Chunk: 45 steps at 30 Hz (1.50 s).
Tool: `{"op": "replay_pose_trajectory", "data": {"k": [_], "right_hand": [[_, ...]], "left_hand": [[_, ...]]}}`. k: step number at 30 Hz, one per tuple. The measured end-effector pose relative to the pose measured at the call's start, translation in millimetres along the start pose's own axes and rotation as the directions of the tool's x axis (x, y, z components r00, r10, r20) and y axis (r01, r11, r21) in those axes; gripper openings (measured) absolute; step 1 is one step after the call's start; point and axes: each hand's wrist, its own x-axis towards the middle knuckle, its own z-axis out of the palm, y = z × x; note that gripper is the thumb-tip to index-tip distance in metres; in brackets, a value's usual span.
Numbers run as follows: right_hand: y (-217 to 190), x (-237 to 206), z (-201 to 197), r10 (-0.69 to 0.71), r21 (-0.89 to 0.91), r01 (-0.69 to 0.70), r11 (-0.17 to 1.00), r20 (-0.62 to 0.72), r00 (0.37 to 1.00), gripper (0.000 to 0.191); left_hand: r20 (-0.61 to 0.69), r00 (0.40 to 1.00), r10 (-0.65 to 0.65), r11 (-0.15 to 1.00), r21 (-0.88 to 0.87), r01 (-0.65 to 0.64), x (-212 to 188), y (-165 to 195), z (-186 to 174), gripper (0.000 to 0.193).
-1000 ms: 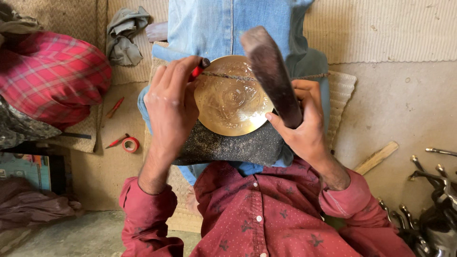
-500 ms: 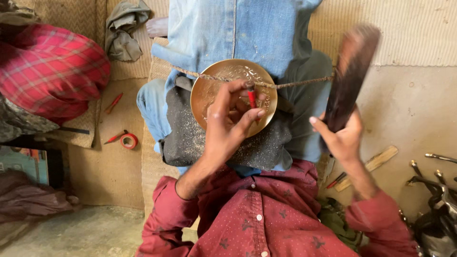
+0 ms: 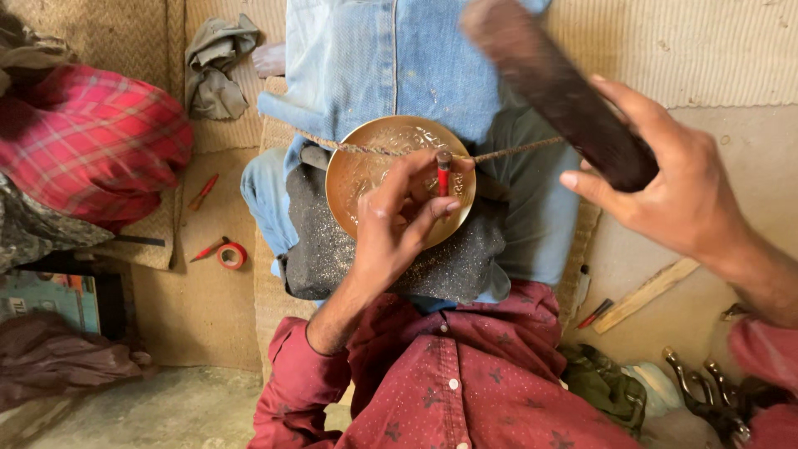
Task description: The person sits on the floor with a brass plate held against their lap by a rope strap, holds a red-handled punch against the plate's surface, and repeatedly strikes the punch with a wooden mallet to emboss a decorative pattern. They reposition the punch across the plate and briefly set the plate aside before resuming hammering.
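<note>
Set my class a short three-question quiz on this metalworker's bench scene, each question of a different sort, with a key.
1. True or false: the left hand holds a small red-banded punch upright on the round brass plate.
2. What does the right hand hold? A) pliers B) a dark wooden mallet C) a roll of tape
3. Fill in: a thin ___ runs across the plate's upper part.

Key: 1 true; 2 B; 3 cord.

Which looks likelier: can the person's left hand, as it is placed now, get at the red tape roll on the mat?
Probably not as placed: the left hand grips the red punch on the brass plate, and the red tape roll lies apart, beyond the thigh.
</note>
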Motion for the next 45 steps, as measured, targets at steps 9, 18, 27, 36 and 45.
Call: {"op": "replay_pose_trajectory", "data": {"k": [9, 18, 27, 36, 45], "right_hand": [[-23.9, 16.7, -30.3, -0.031, 0.284, 0.054, 0.957, -0.086, 0.996, 0.083], [-30.2, 31.5, -27.8, -0.040, 0.018, 0.037, 0.999, 0.189, 0.981, 0.090], [-37.7, 30.2, -31.0, 0.102, -0.466, 0.094, 0.880, 0.378, 0.920, 0.090], [-35.5, 30.0, -28.3, -0.040, -0.201, 0.089, 0.976, 0.235, 0.971, 0.094], [-26.6, 19.5, -25.6, -0.101, -0.221, 0.145, 0.965, 0.199, 0.975, 0.091]], "left_hand": [[-0.023, 0.999, 0.038, 0.999, -0.018, -0.039, -0.1, -0.1, 3.4, 0.048], [-0.013, 0.998, 0.064, 0.998, 0.010, -0.064, 1.2, 2.4, 1.8, 0.047], [-0.005, 0.999, 0.053, 0.997, 0.058, -0.052, 1.0, 3.2, 2.5, 0.047], [0.025, 0.991, 0.130, 0.990, -0.064, -0.128, 1.7, 6.8, 1.7, 0.046], [0.028, 0.988, 0.150, 0.989, -0.004, -0.150, 3.9, 11.3, -0.7, 0.045]]}}
